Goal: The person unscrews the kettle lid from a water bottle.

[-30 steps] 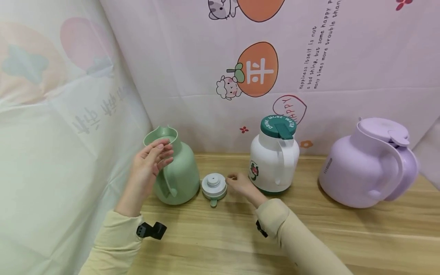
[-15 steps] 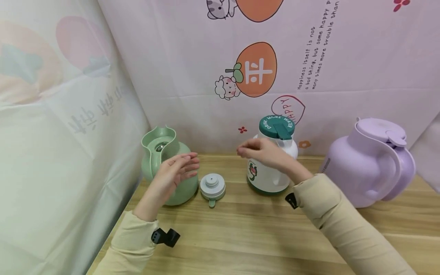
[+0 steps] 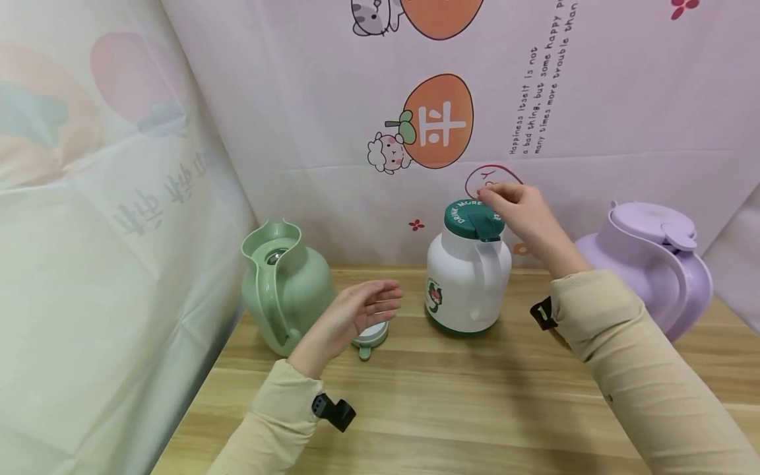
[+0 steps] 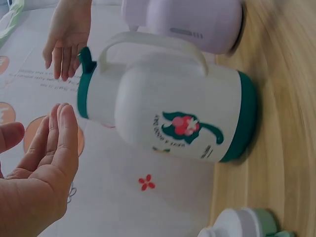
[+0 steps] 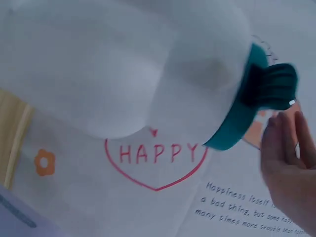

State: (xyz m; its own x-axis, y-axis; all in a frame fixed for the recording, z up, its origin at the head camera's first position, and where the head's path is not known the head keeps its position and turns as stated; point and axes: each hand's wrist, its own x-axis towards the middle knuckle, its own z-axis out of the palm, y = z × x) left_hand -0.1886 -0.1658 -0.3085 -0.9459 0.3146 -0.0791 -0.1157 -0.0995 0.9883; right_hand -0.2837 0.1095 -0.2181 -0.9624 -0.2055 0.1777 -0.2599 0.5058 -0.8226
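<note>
A white thermos jug (image 3: 454, 280) with a dark green screw lid (image 3: 460, 221) stands upright mid-table. My right hand (image 3: 528, 214) hovers at the right side of that lid, fingers loosely bent and holding nothing; in the right wrist view its fingertips come close to the lid's lever (image 5: 281, 86). Lower and further left, my left hand (image 3: 353, 313) is held open, fingers extended, palm toward the white jug. It partly covers a grey-and-green stopper (image 3: 369, 336) on the table. Left of it a light green thermos jug (image 3: 303, 287) stands without its lid, its mouth showing.
A lilac thermos jug (image 3: 629, 234), its lid on, stands at the right, partly behind my right forearm. A printed white cloth (image 3: 332, 105) hangs behind the wooden table (image 3: 427, 402), and another pale cloth (image 3: 119, 297) closes off the left side.
My right hand has moved up and right from beside the stopper to the white jug's lid. My left hand has moved right and down, from the green jug's mouth to over the stopper.
</note>
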